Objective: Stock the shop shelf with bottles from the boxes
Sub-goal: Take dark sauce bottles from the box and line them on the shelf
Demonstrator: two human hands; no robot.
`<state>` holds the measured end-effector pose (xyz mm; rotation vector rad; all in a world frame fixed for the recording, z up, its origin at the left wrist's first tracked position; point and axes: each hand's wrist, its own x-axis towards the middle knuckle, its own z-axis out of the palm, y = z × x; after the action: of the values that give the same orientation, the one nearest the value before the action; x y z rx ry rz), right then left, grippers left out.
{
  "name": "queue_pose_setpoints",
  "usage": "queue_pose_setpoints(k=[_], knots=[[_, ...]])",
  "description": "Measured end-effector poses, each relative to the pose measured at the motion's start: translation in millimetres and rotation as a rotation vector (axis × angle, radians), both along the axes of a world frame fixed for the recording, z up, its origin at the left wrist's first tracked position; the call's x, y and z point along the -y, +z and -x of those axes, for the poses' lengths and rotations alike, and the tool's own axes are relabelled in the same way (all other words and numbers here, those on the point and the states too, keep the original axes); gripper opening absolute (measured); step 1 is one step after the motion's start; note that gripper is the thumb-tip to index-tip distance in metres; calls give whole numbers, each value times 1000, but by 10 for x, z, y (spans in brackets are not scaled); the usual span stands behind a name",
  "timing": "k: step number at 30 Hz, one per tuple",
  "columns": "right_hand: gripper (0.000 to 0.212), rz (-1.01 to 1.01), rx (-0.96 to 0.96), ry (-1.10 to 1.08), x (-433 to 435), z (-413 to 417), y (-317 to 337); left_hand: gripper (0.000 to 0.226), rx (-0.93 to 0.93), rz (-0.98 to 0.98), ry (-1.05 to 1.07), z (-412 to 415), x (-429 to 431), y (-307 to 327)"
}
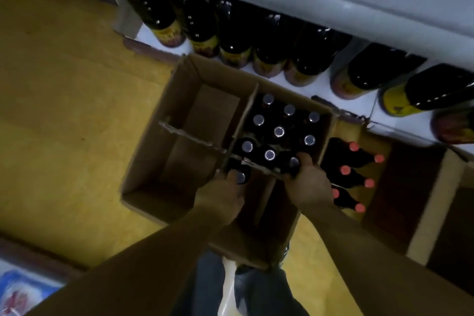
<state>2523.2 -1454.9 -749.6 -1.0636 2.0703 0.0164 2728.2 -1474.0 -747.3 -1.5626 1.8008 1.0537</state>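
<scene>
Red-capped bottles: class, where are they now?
In the head view, the red-capped bottles sit right of the cardboard box, beside the right hand, below the shelf.

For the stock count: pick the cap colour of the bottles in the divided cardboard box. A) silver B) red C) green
A: the bottles in the divided cardboard box show silver caps; the red-capped bottles lie outside it, to its right.
</scene>
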Motion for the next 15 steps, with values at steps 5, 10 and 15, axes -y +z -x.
queue_pose_setpoints(k=[5,10,15], knots=[[60,-76,-66,79,148,12,-600,79,-54,6,-41,27,-55,-716],[48,-119,-178,195,210,49,-873,57,-112,129,18,98,-19,-910],[41,-119,-243,291,242,88,-865,56,-60,179,-67,100,53,-966]])
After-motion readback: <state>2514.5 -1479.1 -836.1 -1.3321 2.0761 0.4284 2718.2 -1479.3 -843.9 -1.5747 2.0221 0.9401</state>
